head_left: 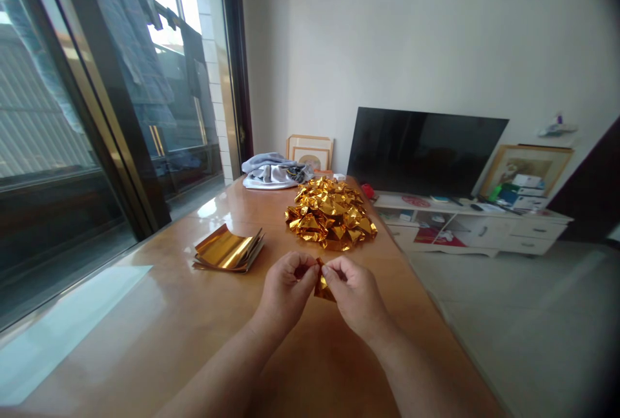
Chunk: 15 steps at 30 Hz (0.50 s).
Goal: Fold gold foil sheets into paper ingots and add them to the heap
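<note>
Between my two hands is a small piece of gold foil paper (323, 289), partly folded, its lower part showing below the fingers. My left hand (289, 285) pinches its upper left edge between thumb and forefinger. On the other side my right hand (356, 289) pinches it the same way, the two thumbs almost touching. Just beyond the hands lies a heap of folded gold foil pieces (334, 214). To the left rests a stack of flat gold foil sheets (227, 250), the top one curling up.
The wooden table (271, 353) runs away from me. Bundled grey cloth (274, 169) and picture frames (310, 150) are at its far end. A pale sheet (72, 327) lies at the left edge. Beyond the right edge stand a white cabinet (489, 230) and a television (421, 146).
</note>
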Available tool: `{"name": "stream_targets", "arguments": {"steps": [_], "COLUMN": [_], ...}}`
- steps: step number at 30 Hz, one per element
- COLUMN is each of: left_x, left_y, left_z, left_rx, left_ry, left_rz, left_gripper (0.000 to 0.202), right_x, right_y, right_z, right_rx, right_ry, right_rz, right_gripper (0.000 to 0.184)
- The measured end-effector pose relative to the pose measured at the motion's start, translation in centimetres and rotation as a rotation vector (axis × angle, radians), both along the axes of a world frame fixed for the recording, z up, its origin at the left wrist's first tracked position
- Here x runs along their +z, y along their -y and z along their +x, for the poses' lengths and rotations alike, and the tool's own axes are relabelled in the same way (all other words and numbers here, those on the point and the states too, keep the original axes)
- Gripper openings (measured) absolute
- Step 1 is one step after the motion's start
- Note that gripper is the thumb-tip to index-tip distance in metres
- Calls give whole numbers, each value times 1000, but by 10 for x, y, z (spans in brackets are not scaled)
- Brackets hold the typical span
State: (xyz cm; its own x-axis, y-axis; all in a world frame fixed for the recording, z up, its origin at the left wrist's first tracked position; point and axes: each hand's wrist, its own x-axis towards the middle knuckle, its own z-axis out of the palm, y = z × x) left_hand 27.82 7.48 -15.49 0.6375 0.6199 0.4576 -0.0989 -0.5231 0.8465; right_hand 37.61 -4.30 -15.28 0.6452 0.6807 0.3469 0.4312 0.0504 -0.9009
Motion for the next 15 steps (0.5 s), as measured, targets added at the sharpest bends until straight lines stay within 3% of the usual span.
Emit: {"name": "stream_targets", "arguments": {"steps": [7,15], "left_x": [2,10], "left_y": [0,6], "left_z": [2,0], "left_rx": [-27,-55], "left_ry": [-12,22], "left_rz": [-143,-312], "left_gripper": [19,17], "right_x": [-10,-16], "right_y": [-5,-8], "right_z": [0,0], "right_rx": [17,-40], "right_ry": [-40,54], "right_rz": [31,22], "right_gripper": [26,28]}}
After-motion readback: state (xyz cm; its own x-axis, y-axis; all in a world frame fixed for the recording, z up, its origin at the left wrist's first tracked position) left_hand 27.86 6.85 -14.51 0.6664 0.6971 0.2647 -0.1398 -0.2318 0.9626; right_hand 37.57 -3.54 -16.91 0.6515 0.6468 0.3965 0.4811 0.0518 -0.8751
